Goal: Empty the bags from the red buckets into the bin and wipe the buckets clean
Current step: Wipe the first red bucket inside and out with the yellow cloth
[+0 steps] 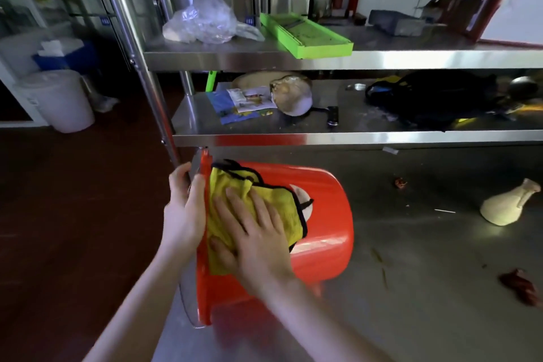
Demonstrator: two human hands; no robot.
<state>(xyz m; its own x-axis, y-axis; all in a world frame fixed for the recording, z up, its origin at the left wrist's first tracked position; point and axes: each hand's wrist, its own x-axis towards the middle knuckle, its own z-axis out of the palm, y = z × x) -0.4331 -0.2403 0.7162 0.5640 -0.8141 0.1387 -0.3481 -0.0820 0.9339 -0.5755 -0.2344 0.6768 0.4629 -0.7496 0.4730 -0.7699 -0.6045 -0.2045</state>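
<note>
The red bucket lay on its side on the steel worktop, mouth toward my left. My left hand curled over its rim, gripping it, while my right hand lay spread flat, pressing the yellow cloth against the bucket's outer wall.

You are looking at a glossy red bucket lying tipped on its side on the steel counter, its rim facing left. A yellow cloth with dark edging is lying spread over its upper wall.
</note>
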